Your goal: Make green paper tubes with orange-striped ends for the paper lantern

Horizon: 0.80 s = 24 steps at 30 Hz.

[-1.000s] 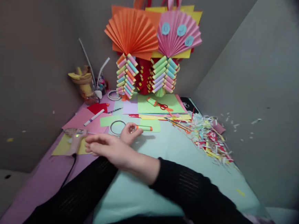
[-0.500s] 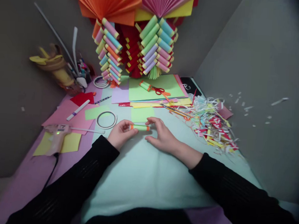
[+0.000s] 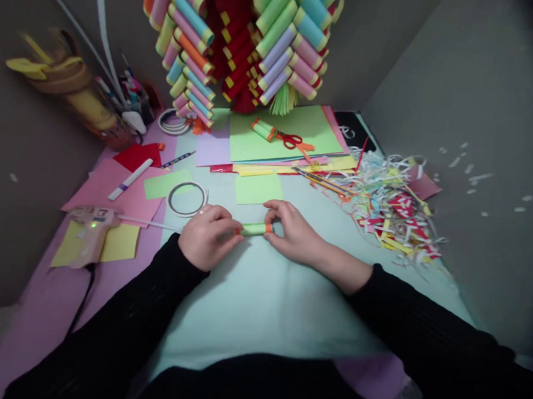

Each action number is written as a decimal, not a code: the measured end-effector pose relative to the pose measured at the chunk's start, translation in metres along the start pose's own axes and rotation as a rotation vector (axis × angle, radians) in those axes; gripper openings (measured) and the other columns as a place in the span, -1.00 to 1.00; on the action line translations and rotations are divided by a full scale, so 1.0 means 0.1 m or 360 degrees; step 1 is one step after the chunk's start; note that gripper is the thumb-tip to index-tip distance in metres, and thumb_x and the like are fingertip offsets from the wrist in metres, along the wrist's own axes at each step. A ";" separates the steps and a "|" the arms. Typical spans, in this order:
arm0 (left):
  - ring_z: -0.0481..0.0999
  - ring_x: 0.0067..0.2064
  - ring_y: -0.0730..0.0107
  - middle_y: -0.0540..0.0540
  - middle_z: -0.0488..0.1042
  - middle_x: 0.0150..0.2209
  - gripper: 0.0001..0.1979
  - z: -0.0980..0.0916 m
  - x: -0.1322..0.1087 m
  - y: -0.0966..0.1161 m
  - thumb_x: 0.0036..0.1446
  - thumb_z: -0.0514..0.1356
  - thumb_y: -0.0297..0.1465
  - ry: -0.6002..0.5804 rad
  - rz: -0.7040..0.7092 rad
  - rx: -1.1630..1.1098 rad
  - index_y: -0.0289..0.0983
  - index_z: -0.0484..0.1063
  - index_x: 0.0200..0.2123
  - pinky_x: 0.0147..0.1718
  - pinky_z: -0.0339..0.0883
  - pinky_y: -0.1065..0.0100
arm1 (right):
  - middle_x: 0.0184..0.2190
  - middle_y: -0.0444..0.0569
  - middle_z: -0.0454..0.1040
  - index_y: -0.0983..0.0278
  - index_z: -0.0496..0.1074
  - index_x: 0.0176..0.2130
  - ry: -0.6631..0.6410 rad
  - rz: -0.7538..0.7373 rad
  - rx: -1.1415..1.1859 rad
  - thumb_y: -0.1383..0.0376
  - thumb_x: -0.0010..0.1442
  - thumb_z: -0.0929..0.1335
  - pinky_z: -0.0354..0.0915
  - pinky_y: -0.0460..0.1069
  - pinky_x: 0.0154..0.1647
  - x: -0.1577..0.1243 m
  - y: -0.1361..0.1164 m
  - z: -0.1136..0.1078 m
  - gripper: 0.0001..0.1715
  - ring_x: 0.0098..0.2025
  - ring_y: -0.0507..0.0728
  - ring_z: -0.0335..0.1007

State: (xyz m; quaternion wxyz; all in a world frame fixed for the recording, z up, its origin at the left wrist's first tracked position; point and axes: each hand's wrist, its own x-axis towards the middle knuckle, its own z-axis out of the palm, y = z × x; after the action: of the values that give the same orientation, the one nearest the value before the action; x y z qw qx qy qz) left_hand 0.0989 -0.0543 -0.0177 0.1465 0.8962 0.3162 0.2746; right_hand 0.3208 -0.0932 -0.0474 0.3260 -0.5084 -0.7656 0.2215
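Between my two hands a small green paper roll (image 3: pixel 255 229) with orange bands at its ends is held just over the pale green table. My left hand (image 3: pixel 209 235) pinches its left end, partly covering that orange band. At the other end my right hand (image 3: pixel 291 233) has thumb and fingers closed around the orange tip. Just behind my left hand lies a white roll of tape (image 3: pixel 188 199). A light green paper square (image 3: pixel 258 189) lies beyond the paper roll.
At left a glue gun (image 3: pixel 92 229) with a lit green light rests on yellow paper. Scissors (image 3: pixel 290 141) and finished rolls (image 3: pixel 263 130) lie on stacked paper at the back. Paper scraps (image 3: pixel 399 204) pile up at right. Colourful roll garlands (image 3: pixel 292 48) hang above.
My right hand has closed from an open pose onto the roll's right end. My left fingers have shifted on the left end. The view has tipped down and nearer.
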 end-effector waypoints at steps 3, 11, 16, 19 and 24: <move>0.32 -0.41 0.38 -0.07 0.40 -0.45 -0.89 0.03 -0.02 0.01 0.11 0.20 -0.40 0.0056 0.0215 0.0206 -0.25 0.55 -0.35 -0.41 0.25 0.35 | -0.18 0.08 0.40 0.31 0.15 0.07 0.0044 -0.0045 -0.0170 0.39 0.00 0.37 0.23 0.18 -0.03 -0.03 -0.04 -0.06 -0.36 -0.05 0.26 0.22; 0.31 -0.45 0.44 -0.02 0.42 -0.50 -0.86 -0.04 -0.08 0.12 0.15 0.16 -0.40 -0.0002 0.0394 0.0501 -0.20 0.54 -0.33 -0.54 0.11 0.40 | -0.34 -0.04 0.46 0.19 0.46 -0.17 0.0189 -0.0595 -0.0743 0.37 0.17 0.33 0.15 0.10 -0.18 -0.22 -0.22 -0.10 -0.80 -0.22 0.17 0.23; 0.31 -0.45 0.40 -0.04 0.41 -0.49 -0.82 -0.02 -0.12 0.14 0.20 0.10 -0.40 -0.0100 0.0385 0.0706 -0.20 0.53 -0.29 -0.56 0.06 0.38 | -0.29 -0.02 0.48 0.18 0.46 -0.11 0.0052 -0.0470 -0.0833 0.31 0.22 0.29 0.13 0.09 -0.19 -0.17 -0.16 -0.04 -0.77 -0.19 0.18 0.23; 0.33 -0.41 0.38 -0.06 0.40 -0.45 -0.77 0.02 -0.14 0.12 0.24 0.04 -0.40 -0.0216 0.0219 0.0703 -0.17 0.49 -0.17 -0.54 0.10 0.37 | -0.26 0.02 0.46 0.17 0.44 -0.06 -0.0021 -0.0374 -0.0819 0.29 0.23 0.28 0.12 0.12 -0.17 -0.14 -0.14 -0.04 -0.72 -0.16 0.21 0.22; 0.34 -0.39 0.33 -0.09 0.37 -0.42 -0.73 0.08 -0.15 0.06 0.27 -0.01 -0.38 -0.0363 0.0007 0.0523 -0.16 0.45 -0.08 -0.51 0.15 0.37 | -0.22 0.04 0.43 0.13 0.42 -0.01 -0.0016 -0.0335 -0.0728 0.30 0.22 0.28 0.13 0.15 -0.14 -0.16 -0.14 -0.05 -0.67 -0.14 0.22 0.21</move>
State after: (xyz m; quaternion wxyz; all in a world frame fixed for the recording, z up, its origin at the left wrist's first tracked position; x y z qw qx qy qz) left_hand 0.0962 -0.0693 -0.0277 0.0324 0.9340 0.3361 0.1164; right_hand 0.3199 -0.1127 -0.0390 0.2200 -0.4853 -0.8462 0.0099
